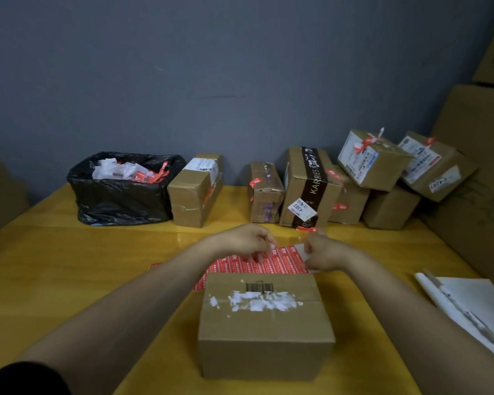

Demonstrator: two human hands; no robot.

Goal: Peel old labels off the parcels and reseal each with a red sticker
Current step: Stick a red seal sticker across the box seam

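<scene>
A brown cardboard parcel (265, 326) stands on the yellow table in front of me, its top scarred with white label remnants and a strip of barcode. Just behind it lies a red sticker sheet (277, 265). My left hand (248, 242) rests over the sheet with its fingertips curled down onto the stickers. My right hand (321, 253) pinches the white right edge of the sheet. The near part of the sheet is hidden behind the parcel.
A bin lined with a black bag (120, 189) holds peeled labels at the back left. Several parcels (311, 186) line the wall, some bearing red stickers. Large cartons (479, 166) stand at the right. White paper with a pen (465, 312) lies at the right.
</scene>
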